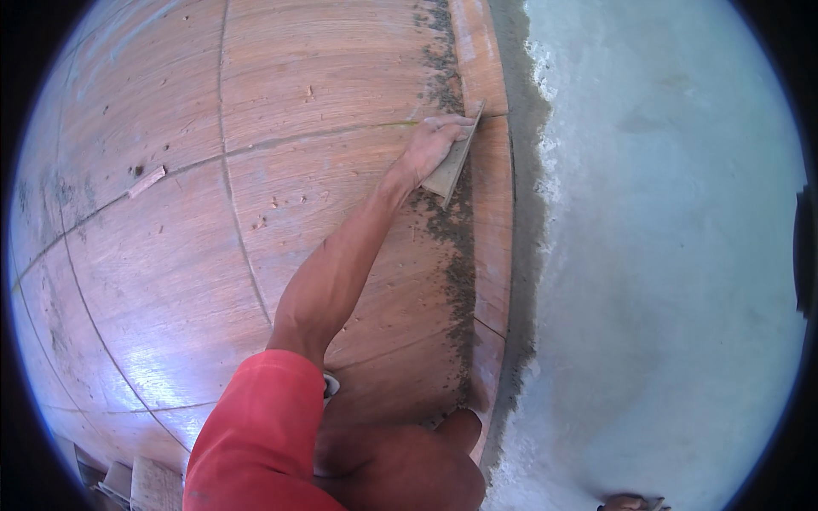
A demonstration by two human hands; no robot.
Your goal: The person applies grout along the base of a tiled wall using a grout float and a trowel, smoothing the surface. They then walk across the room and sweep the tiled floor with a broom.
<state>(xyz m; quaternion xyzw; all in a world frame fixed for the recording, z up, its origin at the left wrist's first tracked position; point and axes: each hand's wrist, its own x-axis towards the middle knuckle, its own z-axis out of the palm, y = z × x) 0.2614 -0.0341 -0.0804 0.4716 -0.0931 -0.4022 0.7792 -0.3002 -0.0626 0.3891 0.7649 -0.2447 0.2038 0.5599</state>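
Observation:
My left hand (433,149), at the end of a bare forearm and red sleeve, grips a flat greyish strip (456,170) that looks like a cut piece of tile or board. The strip is tilted, its long edge close to the skirting tiles (492,230) at the foot of the wall. Crumbly dark mortar (456,285) lies along the floor edge beneath and beside it. At the lower edge, against the wall, a brown shape (626,502) seems to be part of my right hand; its fingers are mostly cut off from view.
Wood-look floor tiles (153,298) with dark joints spread to the left, with crumbs and a small reddish offcut (146,182) on them. A pale blue-green wall (665,255) rises on the right, a grey mortar band (522,170) along its base. Flat pieces (156,485) lie at the lower left.

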